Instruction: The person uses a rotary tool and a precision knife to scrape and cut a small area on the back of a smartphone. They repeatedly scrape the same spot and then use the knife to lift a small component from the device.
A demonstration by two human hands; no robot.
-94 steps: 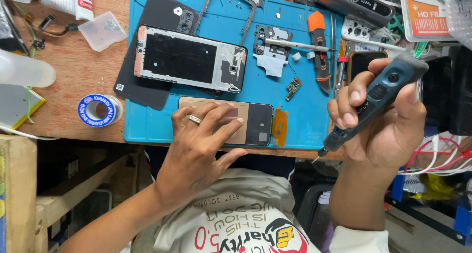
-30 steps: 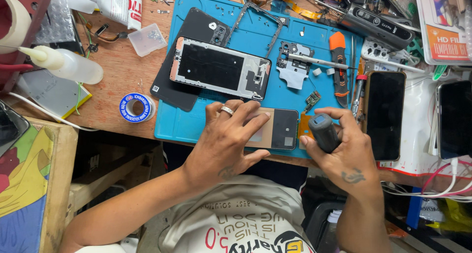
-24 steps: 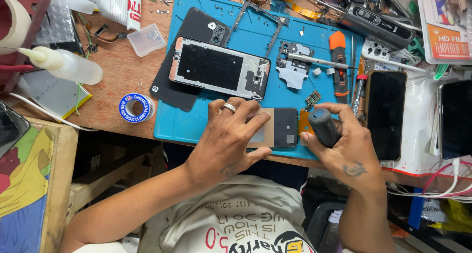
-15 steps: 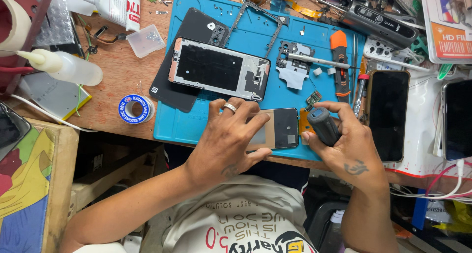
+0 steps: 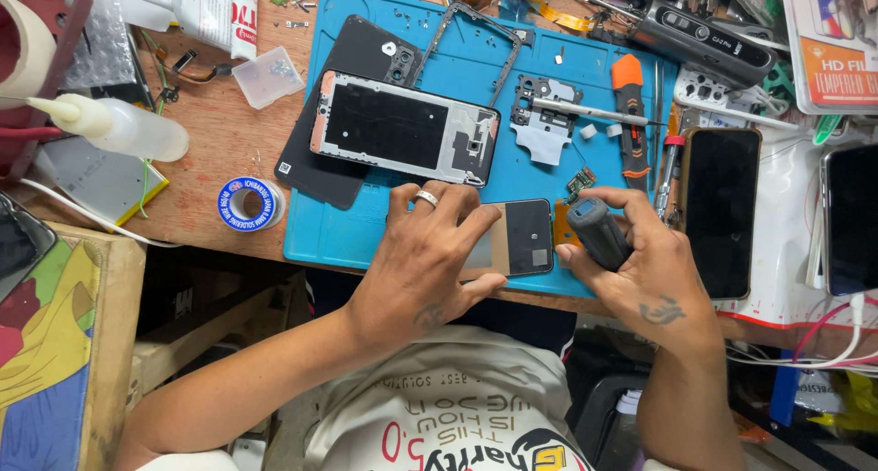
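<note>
My left hand [image 5: 423, 256], a ring on one finger, lies flat on a small phone part [image 5: 514, 239], tan and black, at the front edge of the blue work mat [image 5: 366, 238]. My right hand [image 5: 640, 270] is wrapped around a dark grey electric screwdriver [image 5: 597, 233], held upright with its tip down at the part's right end, next to an orange flex strip. Behind them on the mat lies an opened phone frame [image 5: 402, 128] resting on a black back cover [image 5: 343, 87].
An orange-handled tool [image 5: 629, 105], a metal bracket [image 5: 541, 123] and tweezers lie at the mat's back right. Two dark phones [image 5: 721, 210] rest to the right. Left of the mat are a solder wire spool [image 5: 249, 203], a squeeze bottle [image 5: 128, 128] and a small clear box [image 5: 268, 76].
Three seconds ago my right hand held the screwdriver raised off the table; it has since come down to the part's right end and stays there. My left hand keeps pressing the part.
</note>
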